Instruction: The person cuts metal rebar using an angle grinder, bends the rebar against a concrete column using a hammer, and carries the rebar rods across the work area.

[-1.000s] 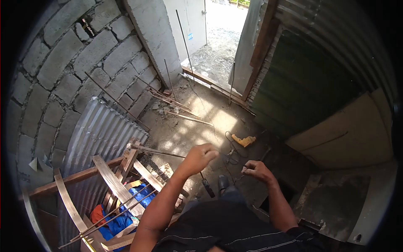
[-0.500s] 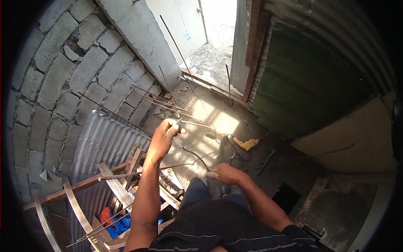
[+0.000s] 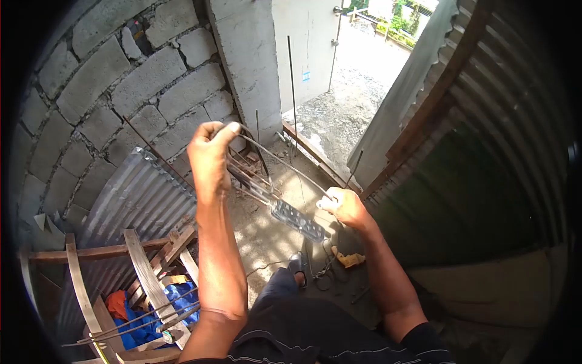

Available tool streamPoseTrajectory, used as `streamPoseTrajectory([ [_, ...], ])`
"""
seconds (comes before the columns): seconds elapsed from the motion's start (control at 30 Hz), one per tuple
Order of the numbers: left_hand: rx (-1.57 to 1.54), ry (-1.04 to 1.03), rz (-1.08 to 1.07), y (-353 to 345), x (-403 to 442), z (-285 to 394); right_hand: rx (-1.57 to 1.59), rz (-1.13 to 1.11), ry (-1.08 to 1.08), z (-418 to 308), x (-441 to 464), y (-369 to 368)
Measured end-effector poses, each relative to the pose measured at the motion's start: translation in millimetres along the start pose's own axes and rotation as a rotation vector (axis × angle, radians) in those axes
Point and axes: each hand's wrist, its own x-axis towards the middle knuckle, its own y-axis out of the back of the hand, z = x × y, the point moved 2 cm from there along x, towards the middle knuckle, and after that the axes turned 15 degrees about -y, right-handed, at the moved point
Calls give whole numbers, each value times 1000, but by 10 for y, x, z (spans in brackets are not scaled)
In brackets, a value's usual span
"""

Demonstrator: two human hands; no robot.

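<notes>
Higher in view than in the earlier frame, your left hand and right hand stand well apart, the power strip tilted between and below them, each hand closed on the thin cable stretched across.

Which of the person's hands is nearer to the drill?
Right. In the picture, the right hand is just above the drill; the left hand is farther off, up and left.
</notes>
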Motion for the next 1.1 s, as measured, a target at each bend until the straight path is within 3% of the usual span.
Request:
streamPoseTrajectory([
  [0.1,-102,-72,418,448,770,-55,-188,15,-209,1084,502,-168],
  [0.17,-95,-101,440,743,1081,-27,16,-25,-450,2135,720,-393],
  [0.23,-90,-137,446,870,1273,-14,-154,121,-339,1830,800,-451],
  [0.27,-92,-83,352,880,1284,-55,-40,-21,-420,1719,989,-620],
  [0.33,-51,3,190,872,1278,-183,-18,-365,-292,1193,1297,-906],
  [0.37,-18,26,103,847,1264,-224,-433,-489,-105,644,1383,-899],
  [0.4,9,46,21,870,1267,-323,-488,-378,65,118,1379,-1029],
  [0.43,35,60,-28,849,1236,-390,-554,-484,41,-625,1318,-980],
  [0.5,195,141,-158,824,1152,-485,-398,-521,185,-1483,1269,-879],
  [0.57,247,167,-232,810,1093,-590,-314,-475,309,-2107,1368,-779],
  [0.63,106,197,-230,866,1030,-791,-224,-367,442,-2482,1556,-677],
  [0.67,104,264,-201,884,1013,-796,-165,-316,394,-2656,1656,-595],
  [0.87,-71,334,-9,836,1070,-843,-222,-305,464,-2853,2227,-617],
  [0.97,36,368,14,954,1196,-721,-109,-490,347,-2484,2722,-679],
  [1.1,215,242,19,1191,1413,-530,-238,-558,355,-1663,3521,-469],
])
